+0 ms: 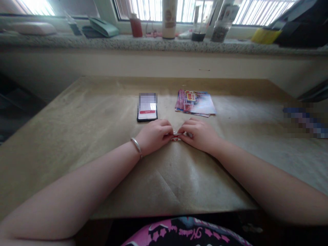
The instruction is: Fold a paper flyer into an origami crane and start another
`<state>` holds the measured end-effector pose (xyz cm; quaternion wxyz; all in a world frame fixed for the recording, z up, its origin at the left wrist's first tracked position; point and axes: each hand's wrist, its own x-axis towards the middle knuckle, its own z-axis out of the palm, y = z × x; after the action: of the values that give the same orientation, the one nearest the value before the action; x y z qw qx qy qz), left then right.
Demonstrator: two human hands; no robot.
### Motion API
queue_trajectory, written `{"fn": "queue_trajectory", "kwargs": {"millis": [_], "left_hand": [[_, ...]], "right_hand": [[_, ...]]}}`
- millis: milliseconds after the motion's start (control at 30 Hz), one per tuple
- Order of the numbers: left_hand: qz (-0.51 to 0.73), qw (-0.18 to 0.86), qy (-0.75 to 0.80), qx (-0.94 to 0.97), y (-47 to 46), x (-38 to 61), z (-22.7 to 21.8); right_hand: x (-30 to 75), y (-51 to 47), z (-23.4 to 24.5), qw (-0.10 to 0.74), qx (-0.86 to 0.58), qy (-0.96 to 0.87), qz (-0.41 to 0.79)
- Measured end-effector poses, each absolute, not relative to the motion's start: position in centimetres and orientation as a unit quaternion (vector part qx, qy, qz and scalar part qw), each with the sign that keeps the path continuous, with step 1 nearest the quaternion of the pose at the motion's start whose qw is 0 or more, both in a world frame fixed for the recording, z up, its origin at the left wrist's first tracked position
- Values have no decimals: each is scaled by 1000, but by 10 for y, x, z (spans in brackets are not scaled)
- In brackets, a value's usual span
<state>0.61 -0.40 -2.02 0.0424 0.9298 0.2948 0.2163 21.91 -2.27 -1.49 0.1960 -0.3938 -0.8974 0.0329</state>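
Observation:
My left hand (154,135) and my right hand (199,134) meet in the middle of the table, both with fingers curled. Between their fingertips they pinch a small folded piece of red-and-white paper (176,137), which lies low on the brown paper sheet (102,136) covering the table. Most of the small piece is hidden by my fingers. A silver bangle (136,146) sits on my left wrist.
A phone (147,107) lies screen-up just beyond my left hand. A stack of colourful leaflets (195,102) lies beyond my right hand. The stone windowsill (153,42) behind carries a red cup (136,26), a tall bottle (169,17) and other items.

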Motion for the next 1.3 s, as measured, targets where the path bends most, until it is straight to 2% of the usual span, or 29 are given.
{"fn": "queue_trajectory", "kwargs": {"millis": [267, 467, 867, 1300], "left_hand": [[203, -16, 282, 938, -4, 8, -20], [192, -15, 228, 954, -4, 5, -16], [170, -4, 232, 958, -6, 0, -11], [170, 16, 280, 945, -8, 1, -10]], "right_hand": [[223, -13, -17, 224, -364, -903, 39], [230, -9, -14, 224, -306, -922, 75], [233, -12, -10, 187, -317, -928, 52], [217, -27, -4, 112, -371, -919, -71]]}}
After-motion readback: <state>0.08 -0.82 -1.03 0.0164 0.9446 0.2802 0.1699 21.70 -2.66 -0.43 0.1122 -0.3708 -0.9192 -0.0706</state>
